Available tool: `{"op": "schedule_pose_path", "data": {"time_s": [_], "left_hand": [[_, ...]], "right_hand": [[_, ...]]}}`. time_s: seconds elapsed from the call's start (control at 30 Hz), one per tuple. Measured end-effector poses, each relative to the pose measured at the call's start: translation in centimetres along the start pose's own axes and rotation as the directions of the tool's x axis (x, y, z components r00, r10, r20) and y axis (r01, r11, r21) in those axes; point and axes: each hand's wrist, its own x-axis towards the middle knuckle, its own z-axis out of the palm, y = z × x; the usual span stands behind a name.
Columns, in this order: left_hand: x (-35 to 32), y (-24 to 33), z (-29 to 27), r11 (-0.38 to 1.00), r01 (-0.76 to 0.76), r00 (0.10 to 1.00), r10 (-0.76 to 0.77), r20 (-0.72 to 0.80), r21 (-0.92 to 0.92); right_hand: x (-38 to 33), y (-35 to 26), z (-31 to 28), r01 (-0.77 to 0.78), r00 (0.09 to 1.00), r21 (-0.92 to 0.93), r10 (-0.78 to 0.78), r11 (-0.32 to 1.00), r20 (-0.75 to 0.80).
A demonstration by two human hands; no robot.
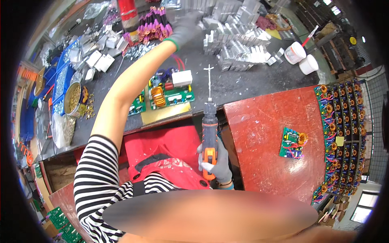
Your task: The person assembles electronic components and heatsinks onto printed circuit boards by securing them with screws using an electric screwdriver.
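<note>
In my right hand (221,165), wearing a grey glove, is an orange and black cordless drill (210,139) with a long thin bit pointing away from me. My left hand (186,31), in a grey glove with a green cuff, reaches to the far side of the bench. It is beside the silver finned heat sinks (239,44) and a pile of purple and black bundled parts (156,23); its fingers are too blurred to read. Under my left forearm lies a green circuit board (174,96) with a copper coil and a white block.
Blue bins of screws (61,83) and a tub of brass fasteners (74,99) stand at left. White cups (295,53) sit at far right. Another circuit board (292,142) lies on the red board (263,121), beside rows of assembled boards (343,137). A red bottle (127,14) stands at the back.
</note>
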Motion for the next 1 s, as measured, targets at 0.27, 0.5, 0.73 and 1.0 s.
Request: {"op": "schedule_pose_path", "data": {"time_s": [0.27,0.5,0.73,1.0], "left_hand": [[6.6,-0.6,5.7,0.852,-0.296,0.888,0.078,0.454,0.431],[0.4,-0.1,-2.9,0.968,-0.113,0.96,0.048,0.277,0.224],[-13.2,-3.6,-12.5,0.632,0.617,0.769,-0.355,0.532,-0.469],[-17.2,-11.4,-12.7,0.928,0.344,0.853,-0.373,0.366,0.144]], "right_hand": [[-0.4,-0.2,0.3,0.004,0.998,-0.017,-0.005,1.0,-0.066],[0.0,0.4,-0.4,-0.014,1.0,0.076,0.015,0.997,-0.002],[0.8,0.8,1.6,-0.043,0.993,0.122,0.029,0.992,0.117],[0.2,0.8,4.5,-0.1,0.981,0.072,0.086,0.992,0.175]]}}
